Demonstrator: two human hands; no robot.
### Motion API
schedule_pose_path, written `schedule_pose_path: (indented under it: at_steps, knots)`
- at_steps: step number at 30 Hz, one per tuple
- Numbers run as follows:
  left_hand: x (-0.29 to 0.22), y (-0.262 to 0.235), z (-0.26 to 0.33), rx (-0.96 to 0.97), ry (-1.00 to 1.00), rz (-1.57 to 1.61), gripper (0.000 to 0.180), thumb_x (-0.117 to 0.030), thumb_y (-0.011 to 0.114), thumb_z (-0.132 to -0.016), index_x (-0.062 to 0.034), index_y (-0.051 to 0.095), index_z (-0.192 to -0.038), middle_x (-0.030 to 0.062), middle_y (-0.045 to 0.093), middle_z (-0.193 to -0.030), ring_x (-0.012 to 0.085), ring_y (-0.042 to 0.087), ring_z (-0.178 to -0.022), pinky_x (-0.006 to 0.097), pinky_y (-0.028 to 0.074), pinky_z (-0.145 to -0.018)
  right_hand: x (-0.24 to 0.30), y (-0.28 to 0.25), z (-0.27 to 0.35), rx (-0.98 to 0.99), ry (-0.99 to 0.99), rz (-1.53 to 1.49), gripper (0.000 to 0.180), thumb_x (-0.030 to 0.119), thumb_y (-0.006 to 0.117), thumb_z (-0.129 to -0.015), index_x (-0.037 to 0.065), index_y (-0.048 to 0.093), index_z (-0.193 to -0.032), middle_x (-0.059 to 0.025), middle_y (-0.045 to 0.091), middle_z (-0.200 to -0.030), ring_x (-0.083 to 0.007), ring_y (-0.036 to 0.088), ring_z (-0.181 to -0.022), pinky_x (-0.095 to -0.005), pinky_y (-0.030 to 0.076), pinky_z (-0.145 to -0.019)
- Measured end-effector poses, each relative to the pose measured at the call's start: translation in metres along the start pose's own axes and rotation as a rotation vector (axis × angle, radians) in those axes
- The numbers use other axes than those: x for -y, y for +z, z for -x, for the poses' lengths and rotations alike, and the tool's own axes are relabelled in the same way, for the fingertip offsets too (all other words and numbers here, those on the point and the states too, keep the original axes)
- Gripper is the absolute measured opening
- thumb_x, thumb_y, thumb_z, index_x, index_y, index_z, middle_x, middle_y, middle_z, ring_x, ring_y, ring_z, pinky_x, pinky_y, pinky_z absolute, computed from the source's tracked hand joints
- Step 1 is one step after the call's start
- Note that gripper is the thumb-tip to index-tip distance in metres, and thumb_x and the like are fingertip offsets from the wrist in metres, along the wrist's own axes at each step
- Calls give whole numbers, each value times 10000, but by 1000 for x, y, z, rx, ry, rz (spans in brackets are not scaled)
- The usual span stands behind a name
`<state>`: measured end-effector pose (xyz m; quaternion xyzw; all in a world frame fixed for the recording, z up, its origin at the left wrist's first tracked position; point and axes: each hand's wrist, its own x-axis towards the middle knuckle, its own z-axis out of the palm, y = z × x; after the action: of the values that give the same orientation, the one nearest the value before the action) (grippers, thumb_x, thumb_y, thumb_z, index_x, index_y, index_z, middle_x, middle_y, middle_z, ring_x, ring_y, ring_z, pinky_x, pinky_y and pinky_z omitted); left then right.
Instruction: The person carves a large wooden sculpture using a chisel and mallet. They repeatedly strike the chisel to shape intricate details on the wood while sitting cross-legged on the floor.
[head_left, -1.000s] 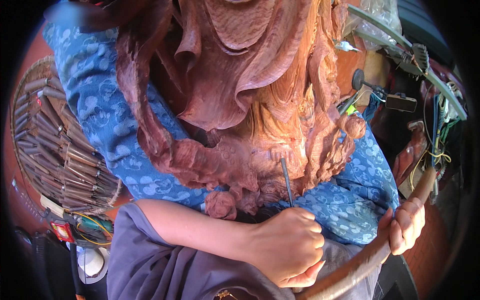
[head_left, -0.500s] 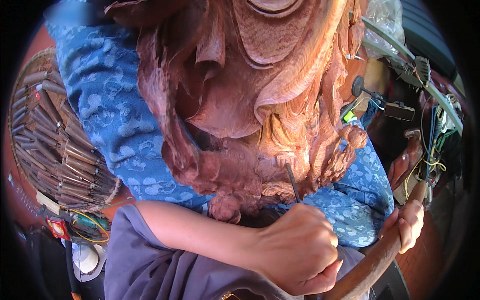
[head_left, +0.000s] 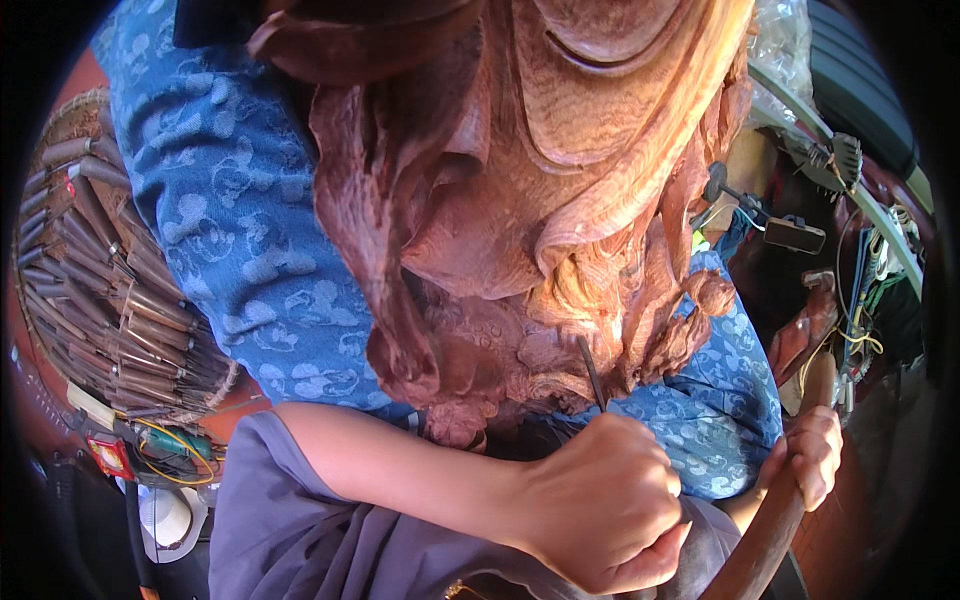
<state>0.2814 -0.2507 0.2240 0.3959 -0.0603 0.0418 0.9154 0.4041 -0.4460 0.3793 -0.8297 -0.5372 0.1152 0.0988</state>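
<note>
The left hand is closed in a tight fist around a thin dark chisel, of which only the metal shaft comes out above the fingers; the handle is hidden inside the fist. The right hand is wrapped around a long, curved wooden club, with the fingers bent over it, and the lower part of this club goes out at the bottom edge. The two hands are apart from each other. The shaft leans a little to the left, and its end meets the lower part of a large reddish-brown wood carving, which occupies the upper middle, in front of the person. This carving has deep, flowing folds and a rough, knotty bottom, and sunlight makes its right side more orange. Behind it and at both sides one sees blue patterned cloth. The left forearm comes out from a grey sleeve. At the far left, a round basket is filled with many wooden-handled tools, and below it lies a white hat. On the right side, a phone-like device is fixed on a stand, near some tangled cords.
</note>
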Motion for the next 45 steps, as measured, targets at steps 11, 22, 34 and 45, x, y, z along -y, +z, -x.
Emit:
schedule_pose_path:
  at_steps: [11, 22, 34, 45]
  knots:
    - [0, -9, -12, 69, -49, 33, 361, -160, 602, -704, -40, 447, -400, 151, 460, -429, 350, 462, -366, 437, 356, -399, 3, 10, -5, -93, 53, 13, 291, -46, 676, -750, 92, 426, -798, -53, 483, -638, -182, 482, -526, -345, 421, -488]
    - [4, -18, -5, 175, -39, -11, 254, -157, 630, -673, -107, 459, -492, 48, 474, -508, 271, 490, -484, 383, 371, -466, -8, 6, -3, -7, 38, 171, 252, -78, 643, -749, 59, 434, -784, -81, 496, -607, -191, 472, -493, -332, 398, -472]
    - [-4, -3, 16, 158, 377, -48, 223, -233, 651, -665, -102, 536, -526, 27, 492, -550, 201, 517, -578, 350, 413, -530, 4, 3, 9, -93, 57, 81, 291, -97, 639, -746, 63, 441, -888, -77, 523, -682, -206, 495, -553, -361, 416, -520]
    - [31, -13, 52, 283, 333, -91, 192, -183, 602, -660, -86, 447, -601, 57, 399, -652, 239, 447, -642, 363, 354, -609, 63, 2, 11, 100, 91, 283, 430, 239, 913, -612, 70, 543, -753, -39, 532, -624, -213, 528, -549, -347, 462, -537]
